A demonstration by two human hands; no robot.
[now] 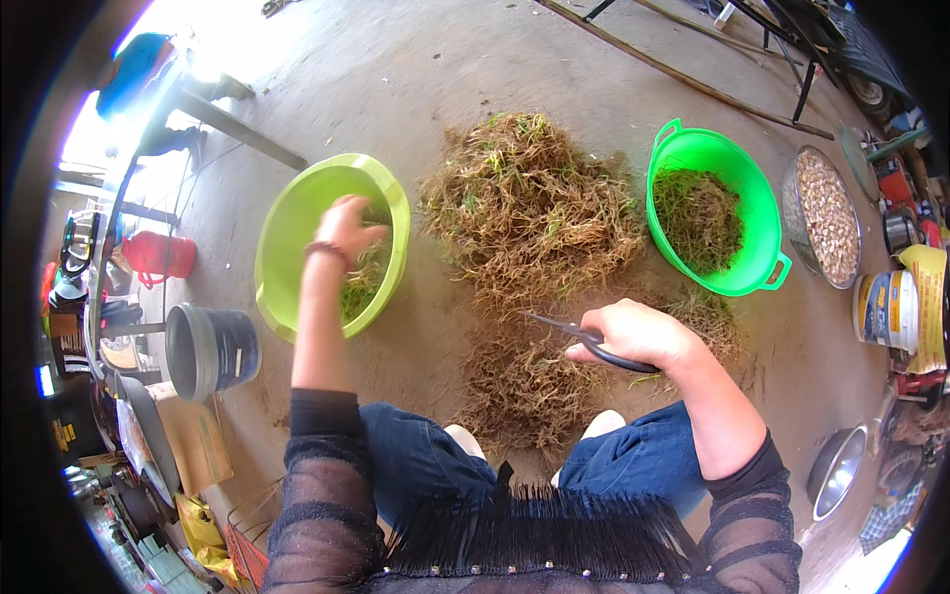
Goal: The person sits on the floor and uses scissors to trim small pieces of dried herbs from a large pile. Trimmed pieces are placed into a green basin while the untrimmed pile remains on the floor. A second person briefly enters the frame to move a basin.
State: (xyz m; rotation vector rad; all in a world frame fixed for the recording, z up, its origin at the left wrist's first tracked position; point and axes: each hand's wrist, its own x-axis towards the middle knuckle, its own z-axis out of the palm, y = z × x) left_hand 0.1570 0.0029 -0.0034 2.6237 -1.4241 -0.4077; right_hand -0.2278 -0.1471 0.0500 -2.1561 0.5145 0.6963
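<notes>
My left hand (347, 226) is over the yellow-green plastic tub (286, 223), fingers spread, above green and brown plant cuttings (362, 286) lying in it. In my right hand (631, 334) is a pair of dark-handled scissors (557, 322), its tips pointing left over the plants. A large heap of brown, rooted grassy plants (534, 208) lies on the floor in front of me. A smaller brown heap (531, 393) is between my feet, and more loose plants (698, 319) lie beyond my right hand. The bright green tub (761, 215) holds another bunch of plants (698, 215).
Right of the green tub stands a metal basin of pale chopped pieces (827, 215); an empty metal bowl (839, 471) sits nearer me. A dark bucket (215, 353), a red plastic container (159, 256) and a metal-legged frame (237, 126) are at left. A long pole (683, 70) lies at the back right.
</notes>
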